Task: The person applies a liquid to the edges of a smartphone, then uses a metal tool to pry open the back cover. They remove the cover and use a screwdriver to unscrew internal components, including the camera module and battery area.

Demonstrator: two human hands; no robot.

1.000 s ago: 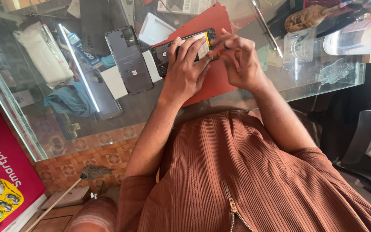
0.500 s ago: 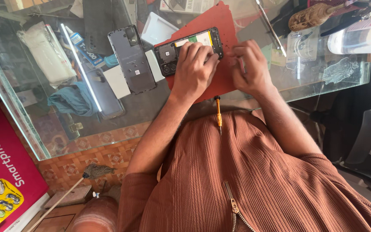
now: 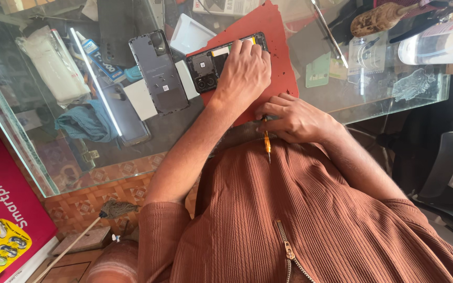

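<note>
An opened smartphone [image 3: 205, 65] with its back removed lies on a red mat [image 3: 268, 36] on the glass counter. My left hand [image 3: 245, 71] presses flat on the phone's lower half, covering it. My right hand [image 3: 294, 118] sits at the counter's near edge, fingers closed around a small orange-handled screwdriver [image 3: 266, 141] whose tip points toward my chest. The phone's grey back cover [image 3: 158, 71] lies just left of the phone.
A white card [image 3: 190, 34] lies behind the phone. A metal tool [image 3: 329, 31], a brown brush [image 3: 381, 18] and a clear plastic container [image 3: 441, 42] are to the right. A blue cloth [image 3: 87, 120] and boxes sit under the glass at left. A chair [image 3: 441, 167] stands at right.
My right hand has drawn back from the phone to the counter's near edge with the screwdriver. My left hand stays on the phone, now pressing flat on it.
</note>
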